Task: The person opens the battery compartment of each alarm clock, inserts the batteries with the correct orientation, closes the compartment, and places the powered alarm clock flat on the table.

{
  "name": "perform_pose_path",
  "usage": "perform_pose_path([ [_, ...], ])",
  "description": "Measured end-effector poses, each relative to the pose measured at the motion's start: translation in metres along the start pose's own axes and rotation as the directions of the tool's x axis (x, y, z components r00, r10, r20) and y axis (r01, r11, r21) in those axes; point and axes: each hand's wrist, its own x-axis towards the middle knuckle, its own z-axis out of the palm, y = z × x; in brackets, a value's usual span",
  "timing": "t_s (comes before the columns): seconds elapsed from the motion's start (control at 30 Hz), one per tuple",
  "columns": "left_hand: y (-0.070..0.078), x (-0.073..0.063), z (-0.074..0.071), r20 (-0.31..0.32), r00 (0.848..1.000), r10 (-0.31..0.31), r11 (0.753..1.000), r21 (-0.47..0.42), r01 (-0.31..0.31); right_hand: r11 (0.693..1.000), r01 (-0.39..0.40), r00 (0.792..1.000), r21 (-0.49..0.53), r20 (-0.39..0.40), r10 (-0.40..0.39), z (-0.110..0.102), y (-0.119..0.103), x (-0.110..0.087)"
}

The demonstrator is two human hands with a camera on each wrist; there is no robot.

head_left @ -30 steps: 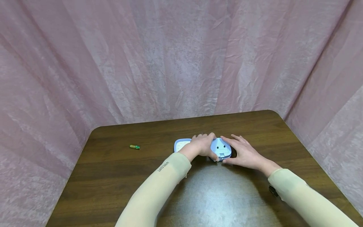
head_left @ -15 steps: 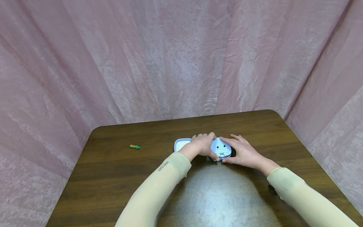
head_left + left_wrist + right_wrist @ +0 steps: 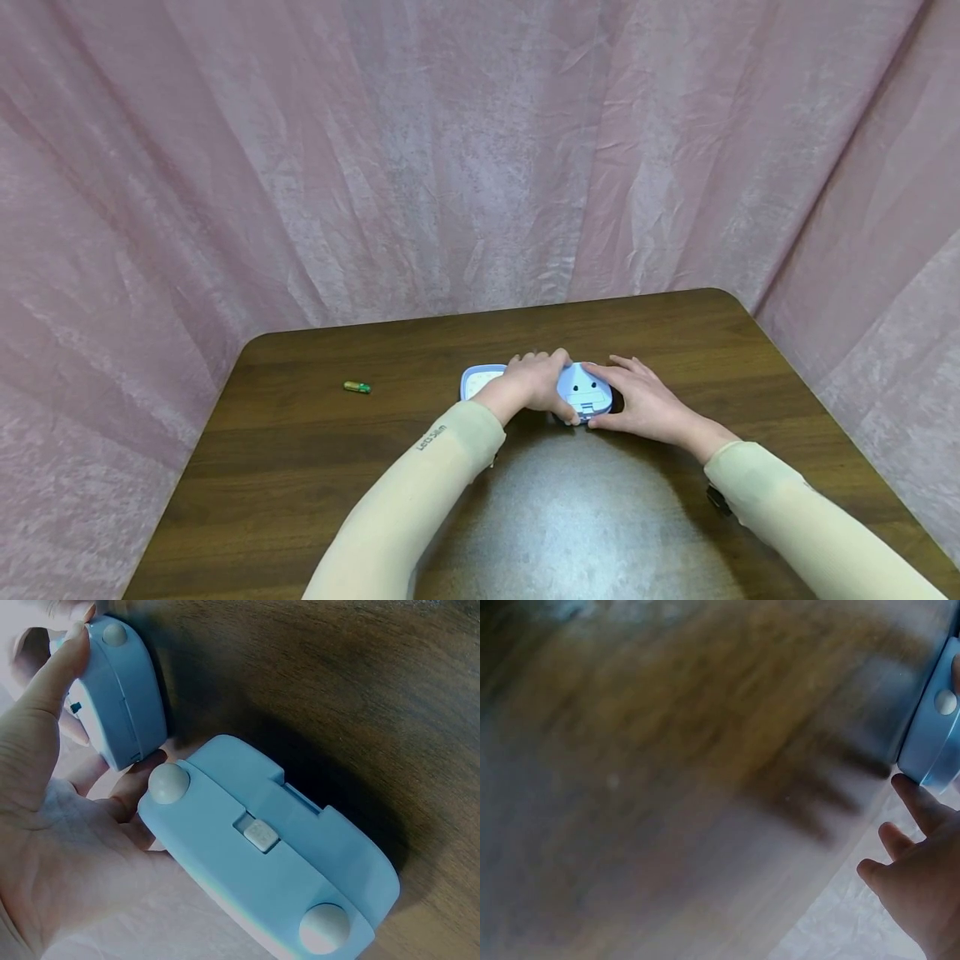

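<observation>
A light blue plastic device [image 3: 582,389] with two dark round holes and a cover panel on its upturned face lies on the table between both hands. My left hand [image 3: 531,387] holds its left side, thumb at the near edge and fingers at the far edge. My right hand [image 3: 647,403] spans its right side, thumb near and index finger far, the other fingers extended. Under my left wrist lies a second blue-rimmed device [image 3: 480,381] with a white face, partly hidden. In the left wrist view, that second device [image 3: 225,844] shows two round white knobs and a small white switch.
A green and yellow battery [image 3: 357,387] lies on the wooden table [image 3: 300,467] to the left. Pink curtains [image 3: 450,167] hang behind the table and at both sides.
</observation>
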Motion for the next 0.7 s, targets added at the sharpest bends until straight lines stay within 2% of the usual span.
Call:
perform_pose_path([
  [0.7, 0.0026, 0.0009, 0.0077, -0.048, 0.999, 0.022, 0.996, 0.088, -0.018, 0.998, -0.039, 0.999, 0.044, -0.026, 0.04, 0.0011, 0.004, 0.0004],
])
